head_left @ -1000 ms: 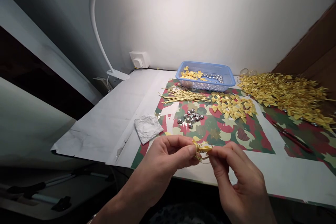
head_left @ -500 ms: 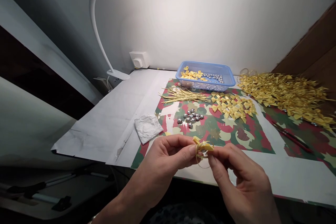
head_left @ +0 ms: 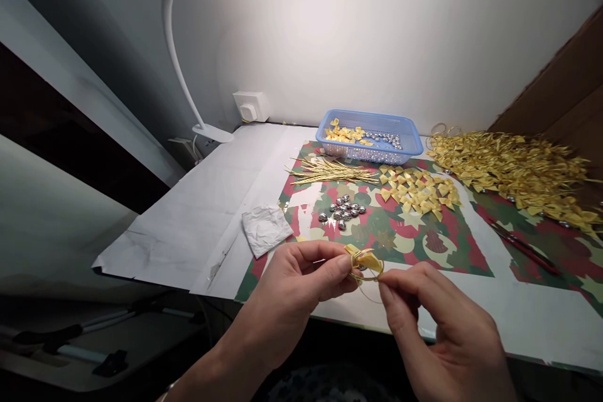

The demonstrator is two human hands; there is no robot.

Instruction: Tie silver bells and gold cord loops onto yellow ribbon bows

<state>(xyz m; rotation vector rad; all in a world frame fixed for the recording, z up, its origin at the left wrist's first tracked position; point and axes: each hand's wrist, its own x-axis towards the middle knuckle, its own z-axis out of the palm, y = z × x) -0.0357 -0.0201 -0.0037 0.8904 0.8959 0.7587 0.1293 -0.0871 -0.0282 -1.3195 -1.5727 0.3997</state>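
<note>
Between thumb and fingers, my left hand [head_left: 301, 279] pinches a yellow ribbon bow [head_left: 370, 260] with a looped gold cord [head_left: 372, 277] around it. My right hand [head_left: 443, 320] has its thumb and forefinger closed at the right side of the cord loop. Part of a silvery bell or bead shows under the bow, mostly hidden. Beyond my hands lie several silver bells or beads [head_left: 346, 210], a bundle of gold cords [head_left: 330, 171] and many loose yellow bows [head_left: 419, 191].
A blue basket [head_left: 396, 116] with bows and silver pieces stands against the wall. At the right are a heap of yellow bows with cords [head_left: 513, 166] and a dark-red-handled tool [head_left: 527, 248]. Crumpled white paper [head_left: 266, 230] lies left; a lamp [head_left: 172, 50] stands behind.
My right hand has moved slightly right and down, with the cord loop drawn wider beside the bow. My left hand stays nearly in place, still pinching the bow.
</note>
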